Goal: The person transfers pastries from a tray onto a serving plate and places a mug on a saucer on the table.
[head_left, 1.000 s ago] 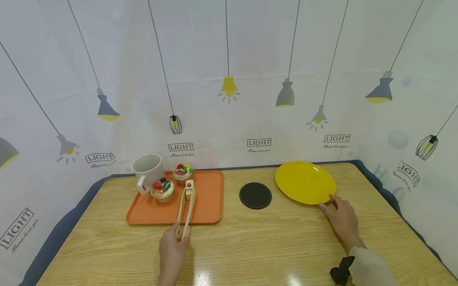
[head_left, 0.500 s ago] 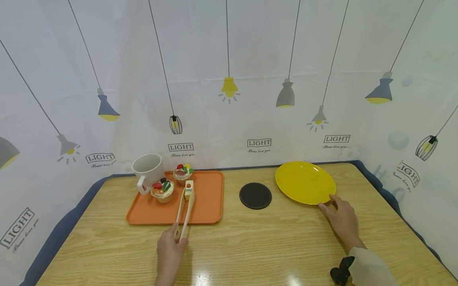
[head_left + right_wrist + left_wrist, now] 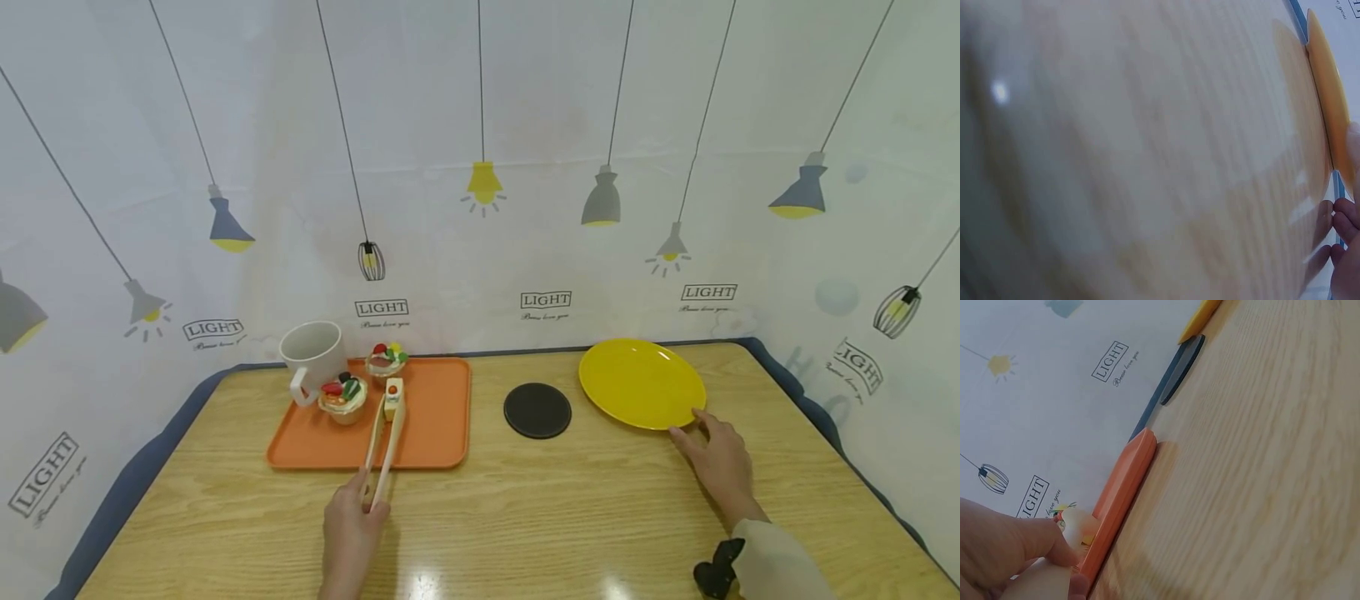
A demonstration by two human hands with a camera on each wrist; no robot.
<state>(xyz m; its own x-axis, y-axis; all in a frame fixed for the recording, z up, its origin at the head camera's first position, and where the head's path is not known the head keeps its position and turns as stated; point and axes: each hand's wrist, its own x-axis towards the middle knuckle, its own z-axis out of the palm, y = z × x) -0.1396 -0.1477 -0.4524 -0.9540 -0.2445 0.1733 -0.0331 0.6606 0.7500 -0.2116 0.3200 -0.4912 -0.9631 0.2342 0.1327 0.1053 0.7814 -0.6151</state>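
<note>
In the head view my left hand (image 3: pixel 352 529) grips a pair of pale tongs (image 3: pixel 384 450) near their lower end. The tips of the tongs stand on either side of a small square cake (image 3: pixel 392 398) with an orange-red topping, over the orange tray (image 3: pixel 438 412). In the left wrist view the fingers (image 3: pixel 1035 547) curl round the tongs. My right hand (image 3: pixel 720 458) holds the near right rim of a yellow plate (image 3: pixel 637 383), thumb and forefinger at its edge. The right wrist view catches only part of that hand and the plate's side (image 3: pixel 1329 87).
Two fruit-topped tarts share the tray: a front one (image 3: pixel 343 400) and a rear one (image 3: pixel 386 362). A white mug (image 3: pixel 313 354) stands at its back left corner. A round black coaster (image 3: pixel 537 410) lies between tray and plate. The printed cloth (image 3: pixel 480 267) rises behind the table.
My left hand has shifted slightly left and toward me with the tongs, and the small cake has moved a little left between their tips. The right hand and the plate stay put.
</note>
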